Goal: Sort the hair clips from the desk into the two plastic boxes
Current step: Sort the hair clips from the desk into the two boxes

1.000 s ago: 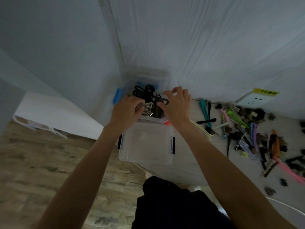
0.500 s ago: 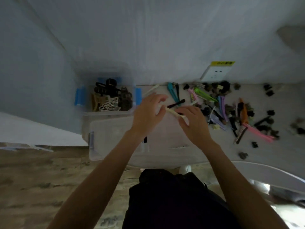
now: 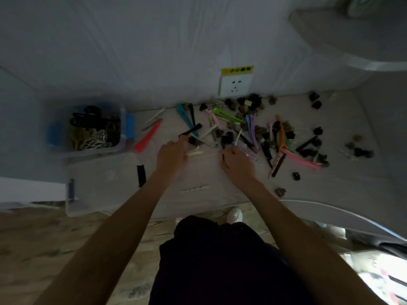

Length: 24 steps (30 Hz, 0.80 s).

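Both hands are held over the desk (image 3: 220, 183), mid-scene, near edge of the clip pile (image 3: 253, 133). Left hand (image 3: 170, 156): fingers curled, a cream clip (image 3: 193, 152) is seen at its fingertips, looks pinched, but blur means grip can't be confirmed. Right hand (image 3: 239, 165): fingers bent down onto pale/lilac clips at pile's near-left edge; a thin dark clip (image 3: 223, 156) is just beside the index finger; whether anything is clamped can't be told. Far-left box (image 3: 123, 137), blue latches, is filled w/ black + cream claw clips. Near-left clear box (image 3: 101, 183) is set just in front of it, black latch on its right side; contents not readable. Red clip (image 3: 148, 137) lies betw. far box and left hand. Wall socket (image 3: 235, 84) w/ yellow label is behind pile.
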Available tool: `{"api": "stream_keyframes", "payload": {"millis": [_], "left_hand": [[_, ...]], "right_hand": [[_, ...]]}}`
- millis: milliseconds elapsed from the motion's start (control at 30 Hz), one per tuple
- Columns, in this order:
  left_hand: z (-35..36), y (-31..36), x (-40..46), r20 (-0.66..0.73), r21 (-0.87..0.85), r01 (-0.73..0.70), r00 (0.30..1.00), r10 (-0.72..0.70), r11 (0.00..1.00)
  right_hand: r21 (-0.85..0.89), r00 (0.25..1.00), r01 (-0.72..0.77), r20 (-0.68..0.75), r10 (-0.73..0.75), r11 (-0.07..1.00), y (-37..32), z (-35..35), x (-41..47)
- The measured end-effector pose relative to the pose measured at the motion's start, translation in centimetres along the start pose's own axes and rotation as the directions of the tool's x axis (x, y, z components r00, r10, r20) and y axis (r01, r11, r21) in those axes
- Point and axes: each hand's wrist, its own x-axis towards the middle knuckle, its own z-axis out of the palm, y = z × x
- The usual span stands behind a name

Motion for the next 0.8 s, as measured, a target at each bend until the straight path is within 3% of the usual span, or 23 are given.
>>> {"api": "stream_keyframes", "payload": {"millis": [100,167,233,367,533,800], "left_hand": [[0.0,0.7,-2.9,-0.067,-0.210,0.023,0.997,-0.038,0.978],[0.3,1.3,-4.5,-0.103,-0.214,-0.059,0.994,0.037,0.975],[0.9,1.6,-5.5,-0.053,-0.209,-0.091,0.995,0.081,0.974],[2.2,1.5,-6.5,0.074,-0.224,-0.083,0.992,0.102,0.971],[2.9,0.3,-7.3,0.126,-0.182,-0.066,0.988,0.090,0.981],[2.6,-0.3,-7.7,0.089,-0.061,-0.091,0.991,0.096,0.994]], "right_hand": [[-0.133,1.000,-0.006,0.003,0.006,0.991,-0.5,-0.1,1.1],[-0.221,0.999,-0.020,0.033,0.027,0.975,-0.3,-0.4,1.6],[-0.279,0.999,-0.005,0.051,0.020,0.960,0.0,-0.5,1.7],[-0.140,1.000,0.014,-0.019,-0.017,0.990,0.6,-0.7,0.8],[0.114,0.996,0.015,-0.088,-0.005,0.993,0.3,-1.0,0.5],[-0.127,0.988,0.118,-0.083,-0.129,0.985,-4.2,-0.7,5.7]]}}
